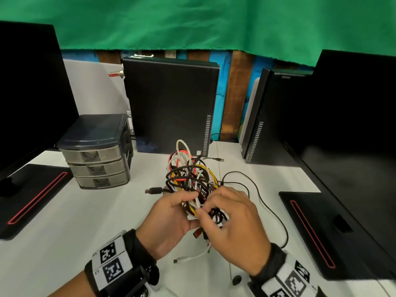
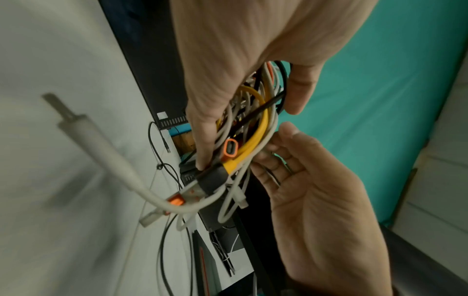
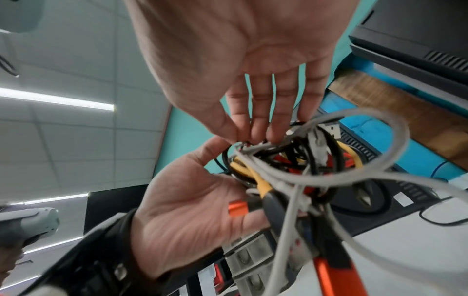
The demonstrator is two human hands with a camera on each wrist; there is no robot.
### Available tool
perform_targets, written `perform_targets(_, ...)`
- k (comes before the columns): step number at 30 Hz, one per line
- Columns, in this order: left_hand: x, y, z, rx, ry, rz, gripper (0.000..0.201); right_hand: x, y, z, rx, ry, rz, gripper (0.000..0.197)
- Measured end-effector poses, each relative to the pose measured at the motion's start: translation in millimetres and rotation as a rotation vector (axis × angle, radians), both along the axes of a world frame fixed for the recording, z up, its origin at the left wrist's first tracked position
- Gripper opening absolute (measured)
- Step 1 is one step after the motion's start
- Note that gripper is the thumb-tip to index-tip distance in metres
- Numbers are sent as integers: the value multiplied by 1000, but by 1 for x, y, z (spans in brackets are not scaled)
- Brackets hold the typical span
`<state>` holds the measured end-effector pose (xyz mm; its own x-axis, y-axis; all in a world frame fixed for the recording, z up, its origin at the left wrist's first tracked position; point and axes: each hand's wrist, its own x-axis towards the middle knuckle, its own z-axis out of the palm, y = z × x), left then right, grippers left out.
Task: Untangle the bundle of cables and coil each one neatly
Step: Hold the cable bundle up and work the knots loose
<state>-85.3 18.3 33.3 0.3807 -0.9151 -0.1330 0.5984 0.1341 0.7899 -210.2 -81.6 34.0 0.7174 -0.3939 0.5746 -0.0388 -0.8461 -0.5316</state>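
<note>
Light: even and bright overhead; ceiling strips (image 3: 57, 99) show in the right wrist view.
Shadows: soft, short on the table (image 1: 120, 213).
Glare: faint sheen on the black tower (image 1: 171, 103).
Blur: white plug (image 2: 73, 128) near the left wrist lens is out of focus; cables (image 3: 291, 170) smeared.
Distortion: monitors (image 1: 353, 125) bow at the head view's edges.

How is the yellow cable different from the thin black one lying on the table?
The yellow cable is thick and looped inside the cable bundle that the left hand and right hand hold. The thin black cable is slimmer and trails loose across the white table. Both reach into the same tangle.
</note>
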Motion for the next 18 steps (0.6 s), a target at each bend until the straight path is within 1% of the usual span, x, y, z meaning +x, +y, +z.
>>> perform_targets(2, 0, 0, 0, 20, -61, 25, 46, -1, -4, 3, 127, -25, 45, 16)
perform_targets(4, 0, 1, 1, 33, -108, 36, 41, -3, -7, 8, 189, -70, 44, 10)
perform_targets(6, 1, 1, -1, 59, -151, 29, 38, -5, -13, 15, 184, -132, -9, 6)
perform_targets(8, 2, 3, -3, 82, -158, 12, 42, -7, -21, 20, 155, -168, -52, 9)
perform_targets(10, 3, 4, -4, 95, -145, -15, 47, -8, -30, 21, 132, -167, -41, 11)
perform_targets(12, 2, 6, -1, 99, -159, -40, 43, -9, -37, 19, 161, -111, 8, 14)
perform_targets(13, 1, 7, 2, 102, -186, -51, 40, -8, -39, 18, 201, -53, 40, 17)
perform_targets(14, -1, 7, 4, 111, -221, -59, 42, -8, -40, 17, 239, 14, 72, 20)
perform_targets(15, -2, 7, 5, 128, -255, -59, 47, -7, -39, 16, 258, 72, 99, 22)
perform_targets(17, -3, 5, 8, 158, -304, -51, 53, -7, -37, 14, 235, 120, 133, 25)
perform_targets(18, -4, 5, 9, 164, -324, -36, 54, -7, -36, 13, 190, 123, 141, 23)
